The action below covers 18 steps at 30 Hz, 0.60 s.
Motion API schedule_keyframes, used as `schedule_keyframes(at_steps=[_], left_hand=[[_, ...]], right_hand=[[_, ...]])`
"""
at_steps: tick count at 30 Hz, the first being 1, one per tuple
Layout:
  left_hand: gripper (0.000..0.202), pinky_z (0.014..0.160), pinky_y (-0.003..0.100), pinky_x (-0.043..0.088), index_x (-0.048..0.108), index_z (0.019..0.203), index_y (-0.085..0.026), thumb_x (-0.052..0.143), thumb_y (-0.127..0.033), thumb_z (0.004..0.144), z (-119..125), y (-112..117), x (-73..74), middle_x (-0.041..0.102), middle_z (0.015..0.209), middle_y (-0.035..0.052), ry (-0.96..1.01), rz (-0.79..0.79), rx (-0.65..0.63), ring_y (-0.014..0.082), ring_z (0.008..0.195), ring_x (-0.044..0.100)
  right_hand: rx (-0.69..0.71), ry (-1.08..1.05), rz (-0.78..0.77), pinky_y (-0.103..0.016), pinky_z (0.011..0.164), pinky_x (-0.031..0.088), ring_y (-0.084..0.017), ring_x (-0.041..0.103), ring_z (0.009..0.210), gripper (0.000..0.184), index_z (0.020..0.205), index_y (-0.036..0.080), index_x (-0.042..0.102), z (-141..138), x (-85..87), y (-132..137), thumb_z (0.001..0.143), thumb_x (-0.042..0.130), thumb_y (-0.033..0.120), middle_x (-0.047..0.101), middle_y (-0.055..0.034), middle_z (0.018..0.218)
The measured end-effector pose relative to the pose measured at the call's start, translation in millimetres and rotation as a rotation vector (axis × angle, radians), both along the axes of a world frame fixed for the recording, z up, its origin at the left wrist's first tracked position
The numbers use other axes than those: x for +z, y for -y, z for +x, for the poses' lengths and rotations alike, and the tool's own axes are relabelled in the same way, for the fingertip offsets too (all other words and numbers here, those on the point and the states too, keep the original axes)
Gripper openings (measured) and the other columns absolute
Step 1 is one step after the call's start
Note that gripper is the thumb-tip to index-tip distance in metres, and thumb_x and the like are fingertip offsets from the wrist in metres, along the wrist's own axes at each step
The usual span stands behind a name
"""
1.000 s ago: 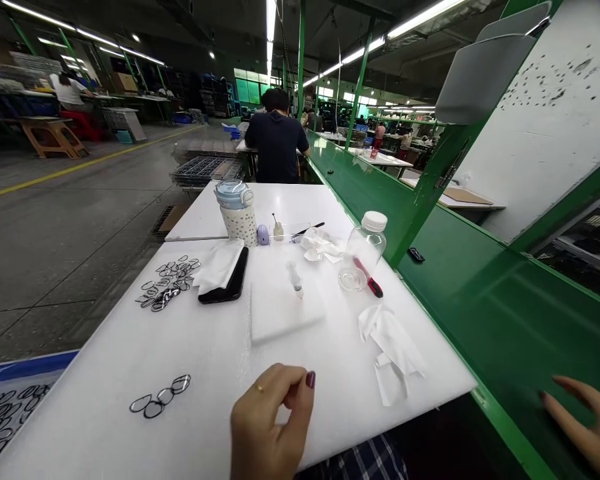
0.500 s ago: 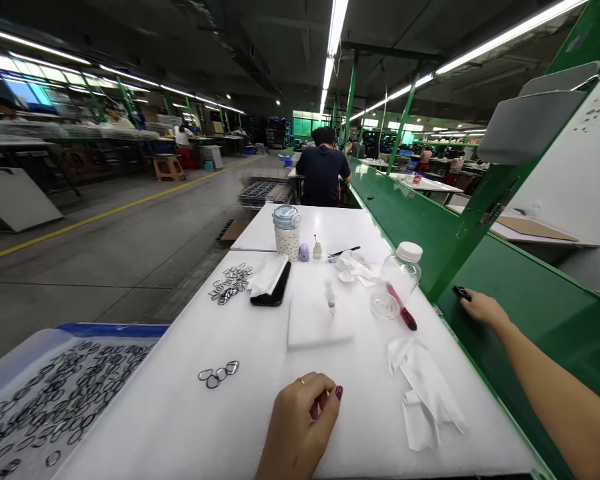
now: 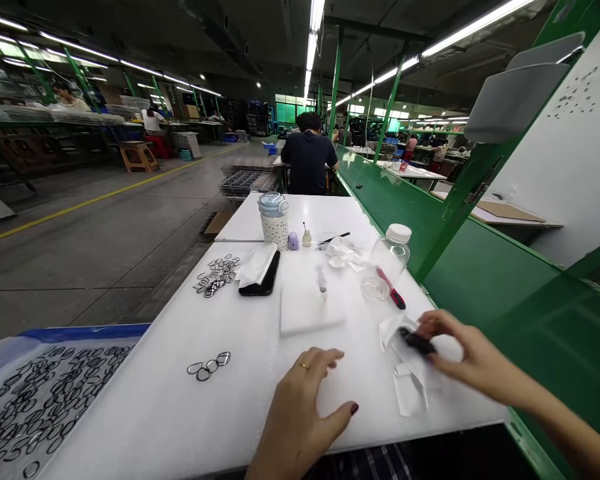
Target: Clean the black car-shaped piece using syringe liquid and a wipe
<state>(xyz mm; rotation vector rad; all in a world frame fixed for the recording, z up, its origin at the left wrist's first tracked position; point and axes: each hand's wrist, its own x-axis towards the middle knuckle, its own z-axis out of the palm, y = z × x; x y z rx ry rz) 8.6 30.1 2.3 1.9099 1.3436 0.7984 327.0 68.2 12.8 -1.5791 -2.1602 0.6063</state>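
Observation:
My right hand point(image 3: 463, 353) grips a small black object point(image 3: 416, 341), blurred by motion, above the crumpled white tissue point(image 3: 409, 393) at the table's right side. My left hand point(image 3: 313, 400) hovers over the near middle of the white table point(image 3: 250, 420), thumb and fingers spread, holding nothing. Ahead of it lies a white foam pad point(image 3: 313, 317) with a small clear syringe-like tube point(image 3: 323, 287) on it. Several thin black rings point(image 3: 210, 367) lie to the left of my left hand, and a larger pile of them point(image 3: 217, 275) sits farther back.
A black phone point(image 3: 265, 280) partly under tissue, a patterned cup point(image 3: 275, 223), a clear bottle point(image 3: 393, 253) and a red-black knife point(image 3: 393, 290) stand or lie around the pad. A ring-filled tray point(image 3: 55, 393) is at left; a green rail point(image 3: 480, 280) borders the right. A person point(image 3: 309, 157) sits ahead.
My right hand has come from the green ledge to above the tissue, bringing the black object with it. My left hand has opened from a loose curl. The view has shifted slightly.

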Motion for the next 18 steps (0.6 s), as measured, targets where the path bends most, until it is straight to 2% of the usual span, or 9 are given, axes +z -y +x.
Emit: schedule_keyframes(at_steps=[2, 4, 5, 7, 9, 11, 12, 15, 18], left_hand=[[0.069, 0.091, 0.037, 0.047, 0.046, 0.131, -0.027, 0.068, -0.014, 0.068, -0.2, -0.7, -3.3, 0.055, 0.124, 0.0048, -0.007, 0.039, -0.04, 0.0235, 0.103, 0.056], [0.07, 0.093, 0.038, 0.047, 0.039, 0.137, -0.029, 0.06, -0.009, 0.073, -1.0, -1.0, -8.0, 0.052, 0.128, 0.0052, 0.0, 0.066, -0.042, 0.0219, 0.104, 0.057], [0.067, 0.092, 0.038, 0.047, 0.039, 0.137, -0.028, 0.056, -0.007, 0.075, -1.7, -0.8, -10.1, 0.053, 0.124, 0.0053, 0.004, 0.077, -0.02, 0.021, 0.101, 0.057], [0.061, 0.086, 0.037, 0.05, 0.043, 0.134, -0.028, 0.053, -0.007, 0.077, -3.4, 0.2, -12.4, 0.056, 0.112, 0.0041, 0.016, 0.071, 0.012, 0.0187, 0.09, 0.059], [0.059, 0.073, 0.032, 0.052, 0.047, 0.131, -0.029, 0.058, -0.009, 0.077, -5.0, 1.3, -11.5, 0.056, 0.104, 0.0015, 0.06, -0.005, -0.064, 0.0149, 0.074, 0.058], [0.056, 0.065, 0.028, 0.052, 0.051, 0.127, -0.031, 0.061, -0.01, 0.076, -5.8, 1.7, -8.4, 0.056, 0.102, -0.0001, 0.112, -0.073, -0.161, 0.0123, 0.068, 0.057], [0.054, 0.068, 0.028, 0.052, 0.053, 0.124, -0.03, 0.062, -0.009, 0.075, -5.7, 1.7, -6.8, 0.056, 0.105, 0.0003, 0.123, -0.071, -0.161, 0.0131, 0.073, 0.058], [0.056, 0.094, 0.034, 0.047, 0.054, 0.125, -0.03, 0.061, -0.007, 0.074, -3.5, 1.2, -4.2, 0.051, 0.12, 0.0028, 0.078, 0.027, -0.057, 0.0196, 0.106, 0.056], [0.065, 0.097, 0.034, 0.046, 0.047, 0.133, -0.034, 0.061, -0.009, 0.075, -1.5, 1.4, -4.5, 0.048, 0.128, 0.0017, 0.066, -0.008, -0.102, 0.0193, 0.109, 0.056]], right_hand=[[0.261, -0.028, 0.028, -0.037, 0.094, 0.045, -0.022, 0.058, 0.108, 0.043, 0.12, 0.024, 0.048, -59.6, 12.1, 14.3, 0.079, 0.053, 0.013, 0.063, -0.007, 0.117], [0.466, 0.009, 0.059, -0.039, 0.093, 0.045, -0.023, 0.059, 0.105, 0.046, 0.119, 0.023, 0.052, -104.6, 21.5, 12.6, 0.077, 0.049, 0.006, 0.065, -0.0058, 0.112], [0.476, -0.018, 0.063, -0.038, 0.091, 0.046, -0.022, 0.06, 0.103, 0.043, 0.118, 0.023, 0.054, -120.2, 24.5, 6.1, 0.078, 0.051, 0.007, 0.066, -0.0051, 0.111], [0.32, -0.118, 0.104, -0.037, 0.089, 0.046, -0.022, 0.061, 0.102, 0.035, 0.116, 0.021, 0.055, -140.7, 27.4, -13.8, 0.081, 0.054, 0.015, 0.066, -0.0067, 0.111], [0.125, -0.205, 0.143, -0.039, 0.089, 0.045, -0.024, 0.059, 0.105, 0.039, 0.121, 0.017, 0.05, -153.7, 27.7, -36.4, 0.083, 0.058, 0.024, 0.063, -0.0113, 0.117], [0.083, -0.225, 0.129, -0.041, 0.088, 0.044, -0.027, 0.058, 0.105, 0.043, 0.122, 0.016, 0.049, -164.6, 27.4, -54.9, 0.082, 0.059, 0.026, 0.063, -0.0136, 0.116], [0.109, -0.221, 0.1, -0.041, 0.086, 0.044, -0.028, 0.059, 0.101, 0.037, 0.118, 0.016, 0.053, -169.4, 27.3, -61.6, 0.082, 0.059, 0.026, 0.065, -0.0129, 0.11], [0.169, -0.234, 0.002, -0.041, 0.081, 0.043, -0.026, 0.061, 0.086, 0.013, 0.089, 0.017, 0.062, -175.4, 27.6, -74.0, 0.086, 0.054, 0.027, 0.067, -0.0075, 0.081], [0.219, -0.336, -0.1, -0.037, 0.082, 0.045, -0.022, 0.061, 0.088, 0.028, 0.087, 0.018, 0.062, -167.5, 25.5, -80.3, 0.094, 0.044, 0.039, 0.067, -0.0066, 0.089]])
